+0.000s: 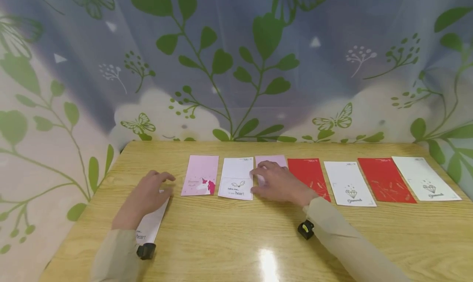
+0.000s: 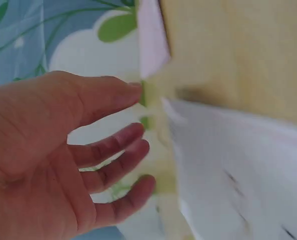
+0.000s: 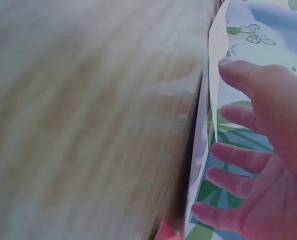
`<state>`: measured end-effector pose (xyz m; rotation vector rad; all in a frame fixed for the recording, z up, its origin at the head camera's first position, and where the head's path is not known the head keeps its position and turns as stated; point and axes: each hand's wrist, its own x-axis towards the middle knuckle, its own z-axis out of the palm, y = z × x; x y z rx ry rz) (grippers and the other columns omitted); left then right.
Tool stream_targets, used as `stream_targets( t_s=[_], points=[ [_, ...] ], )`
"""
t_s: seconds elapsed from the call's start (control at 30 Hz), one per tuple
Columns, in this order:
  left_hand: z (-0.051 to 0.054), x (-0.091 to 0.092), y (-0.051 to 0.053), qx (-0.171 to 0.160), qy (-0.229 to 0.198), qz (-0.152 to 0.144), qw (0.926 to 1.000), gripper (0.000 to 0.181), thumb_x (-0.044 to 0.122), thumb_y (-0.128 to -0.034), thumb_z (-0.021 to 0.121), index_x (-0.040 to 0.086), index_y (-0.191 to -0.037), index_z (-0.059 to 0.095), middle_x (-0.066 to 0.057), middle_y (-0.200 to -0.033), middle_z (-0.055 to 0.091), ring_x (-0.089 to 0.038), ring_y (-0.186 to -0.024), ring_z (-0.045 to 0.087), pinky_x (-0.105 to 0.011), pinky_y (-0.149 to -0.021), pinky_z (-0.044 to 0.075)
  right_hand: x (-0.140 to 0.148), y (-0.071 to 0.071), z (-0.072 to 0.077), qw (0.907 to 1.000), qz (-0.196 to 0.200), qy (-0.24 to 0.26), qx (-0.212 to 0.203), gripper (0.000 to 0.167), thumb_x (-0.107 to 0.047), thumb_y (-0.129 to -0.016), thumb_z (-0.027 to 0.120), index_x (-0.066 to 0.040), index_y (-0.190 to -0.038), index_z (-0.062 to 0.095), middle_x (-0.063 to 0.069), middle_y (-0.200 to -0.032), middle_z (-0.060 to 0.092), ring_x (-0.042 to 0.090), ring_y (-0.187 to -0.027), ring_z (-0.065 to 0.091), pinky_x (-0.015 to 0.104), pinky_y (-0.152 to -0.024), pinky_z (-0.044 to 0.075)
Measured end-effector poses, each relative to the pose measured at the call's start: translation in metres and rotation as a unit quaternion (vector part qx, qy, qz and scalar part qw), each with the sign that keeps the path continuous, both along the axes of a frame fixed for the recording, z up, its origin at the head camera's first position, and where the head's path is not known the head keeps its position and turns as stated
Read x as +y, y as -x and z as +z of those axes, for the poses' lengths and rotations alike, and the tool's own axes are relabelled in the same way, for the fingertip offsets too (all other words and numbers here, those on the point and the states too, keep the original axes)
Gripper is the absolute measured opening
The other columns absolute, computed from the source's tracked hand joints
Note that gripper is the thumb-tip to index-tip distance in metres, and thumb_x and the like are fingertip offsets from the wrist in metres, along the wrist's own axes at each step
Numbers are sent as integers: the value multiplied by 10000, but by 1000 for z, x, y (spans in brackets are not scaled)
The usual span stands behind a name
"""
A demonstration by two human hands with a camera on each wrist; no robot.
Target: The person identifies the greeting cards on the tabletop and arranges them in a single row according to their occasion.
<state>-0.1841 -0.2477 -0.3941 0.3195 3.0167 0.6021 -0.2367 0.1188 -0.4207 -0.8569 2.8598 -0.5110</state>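
Observation:
My left hand (image 1: 145,198) is over a white card (image 1: 153,226) at the table's left, covering much of it. The left wrist view shows its fingers (image 2: 123,165) loosely bent and apart from the card, with nothing between them. My right hand (image 1: 278,183) is over a pink card (image 1: 271,159), its fingertips by the right edge of a white card (image 1: 236,171) printed with a winged heart. In the right wrist view its fingers (image 3: 243,157) are spread beside the card edges; whether they touch is unclear. A pink unicorn card (image 1: 201,171) lies between the hands.
Right of my right hand, the row continues with a red card (image 1: 304,167), a white diamond card (image 1: 343,177), another red card (image 1: 384,177) and another white diamond card (image 1: 417,171). The wooden table (image 1: 221,241) meets a leaf-patterned curtain (image 1: 236,89) at the back.

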Motion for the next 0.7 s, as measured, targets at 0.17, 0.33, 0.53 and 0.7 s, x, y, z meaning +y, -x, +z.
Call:
stream_targets(
  t_s=[0.17, 0.33, 0.53, 0.7],
  points=[
    [14, 26, 23, -334, -435, -192, 9983, 381, 171, -984, 655, 36, -1338, 613, -243, -1253, 572, -404, -1145, 603, -540, -949, 526, -4, 9, 4, 9997, -49, 152, 208, 527, -393, -946, 710, -109, -1382, 625, 169, -1439, 581, 371, -1327, 556, 577, -1061, 493],
    [14, 54, 50, -401, -650, -709, 9946, 536, 226, -902, 772, 45, -1372, 589, -252, -1302, 558, -411, -1172, 592, -529, -988, 516, -10, 23, 3, 9995, -262, 142, 66, 681, -453, -943, 704, -79, -1481, 514, 161, -1486, 551, 359, -1370, 529, 525, -1129, 455],
    [6, 78, 72, -789, -464, -1008, 9907, 770, 326, -814, 854, 101, -1468, 516, -224, -1400, 493, -366, -1257, 522, -526, -1053, 479, -17, 38, 4, 9993, -291, -193, -99, 851, -530, -888, 749, -54, -1528, 453, 192, -1530, 502, 391, -1391, 505, 568, -1107, 462],
    [6, 91, 81, -1084, -318, -986, 9887, 879, 339, -797, 871, 135, -1535, 441, -204, -1468, 421, -364, -1328, 449, -578, -1086, 454, -23, 45, 7, 9968, -377, -646, -268, 887, -582, -859, 759, -70, -1523, 469, 190, -1542, 482, 405, -1388, 502, 589, -1070, 482]
  ],
)
